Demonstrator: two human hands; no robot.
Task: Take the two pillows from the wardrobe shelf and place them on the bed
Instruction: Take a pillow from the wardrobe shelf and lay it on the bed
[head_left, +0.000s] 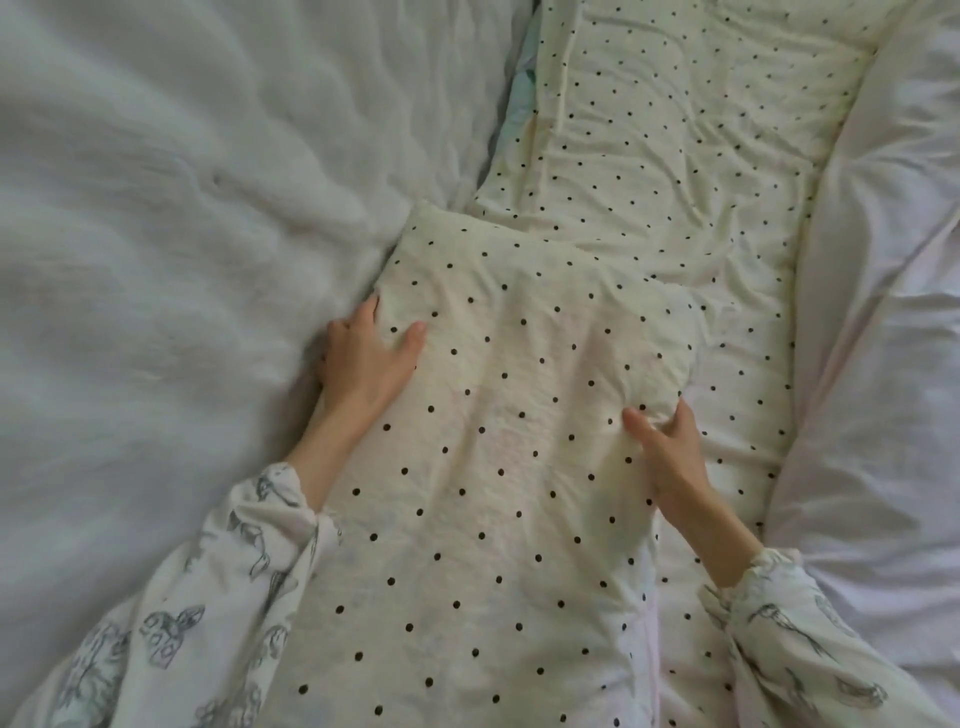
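Printed sleeves (171, 639) frame the near pillow (498, 467); left hand (363, 358) and right hand (670, 457) each clench a grip on its sides, probably to settle it. Second pillow (675, 156) lies beyond on the bed (156, 208).

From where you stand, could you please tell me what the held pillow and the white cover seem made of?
Held pillow: soft matte woven cloth, likely cotton, cream with black dots; it creases finely. White cover: fluffy, fur-like pile, blurred, so uncertain.

Both pillows, near (498, 467) and upper right (675, 156), are cream with black dots; white bedding (156, 208); sleeves (208, 597) white with grey print.
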